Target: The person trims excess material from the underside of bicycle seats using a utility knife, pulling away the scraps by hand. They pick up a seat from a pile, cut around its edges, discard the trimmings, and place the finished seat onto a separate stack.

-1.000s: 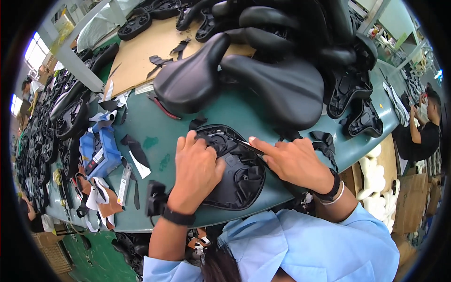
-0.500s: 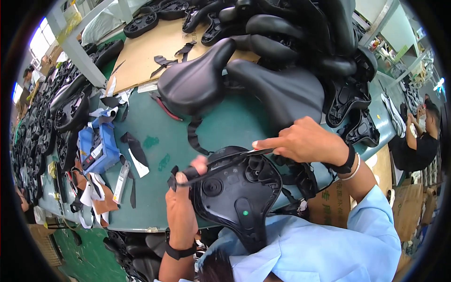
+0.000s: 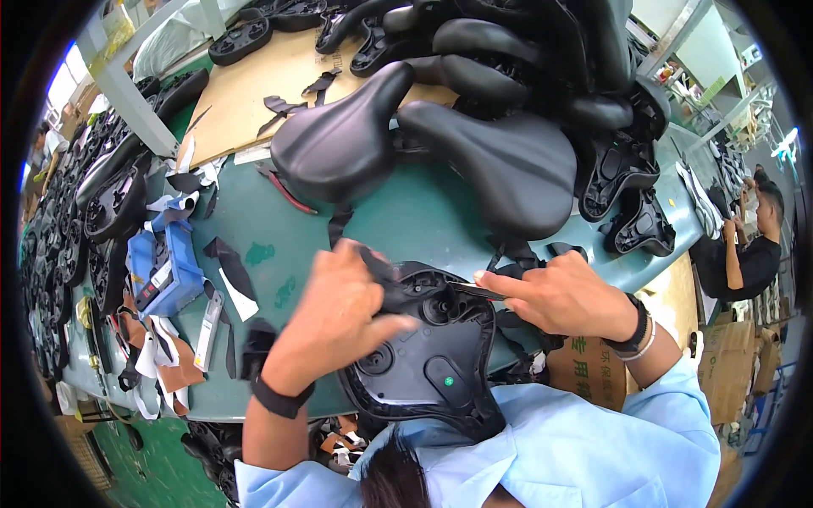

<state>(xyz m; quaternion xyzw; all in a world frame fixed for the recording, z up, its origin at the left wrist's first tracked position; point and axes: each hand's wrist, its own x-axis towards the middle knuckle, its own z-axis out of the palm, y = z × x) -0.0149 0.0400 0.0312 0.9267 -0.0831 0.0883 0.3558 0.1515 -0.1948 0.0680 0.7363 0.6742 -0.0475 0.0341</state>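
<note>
Upturned black saddle, left hand gripping its cover edge, right hand pinching a thin tool

Saddle nose (under left hand) hidden

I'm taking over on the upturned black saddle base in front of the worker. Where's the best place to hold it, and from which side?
Probably the left rim of the saddle base, from the left, where the left hand already clamps it. It lies underside up, so the raised edge offers a lip. That leaves the right side free, where the right hand works a thin tool.
</note>
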